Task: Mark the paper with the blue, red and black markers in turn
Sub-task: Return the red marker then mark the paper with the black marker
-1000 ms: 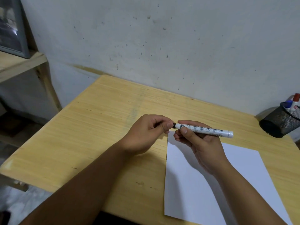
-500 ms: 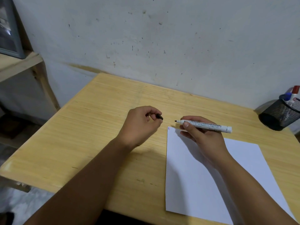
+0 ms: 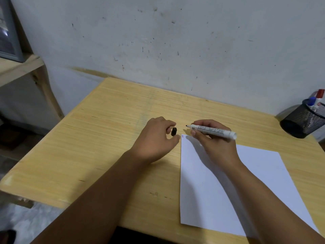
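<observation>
The white rectangular sheet of paper [image 3: 228,191] lies flat on the pale wooden counter [image 3: 105,147], at the near right, with its near edge close to the counter's front edge. Both forearms extend over the counter from the near side; the right forearm crosses above the paper.

The right hand [image 3: 216,143] grasps the white-barrelled marker with a black tip [image 3: 213,131] between thumb and fingers. The marker is uncapped and held nearly level above the paper's far left corner, tip pointing left, clear of the paper. Short red and blue marks [image 3: 182,136] sit at that far left corner; their exact shape is too small to tell.

The left hand [image 3: 156,138] rests on the counter just left of the paper, fingers curled. The small black marker cap [image 3: 174,131] sits at its fingertips; it appears pinched between thumb and forefinger, though the contact is not fully clear. The cap and the marker tip are near each other but apart.

At the far right, a black wire-mesh pen holder [image 3: 304,120] stands on the counter near the wall. A blue-capped marker [image 3: 312,101] and a red-capped marker [image 3: 320,94] stand upright inside it.

A stained white wall [image 3: 175,41] rises behind the counter. A wooden shelf [image 3: 19,66] stands at the far left.
</observation>
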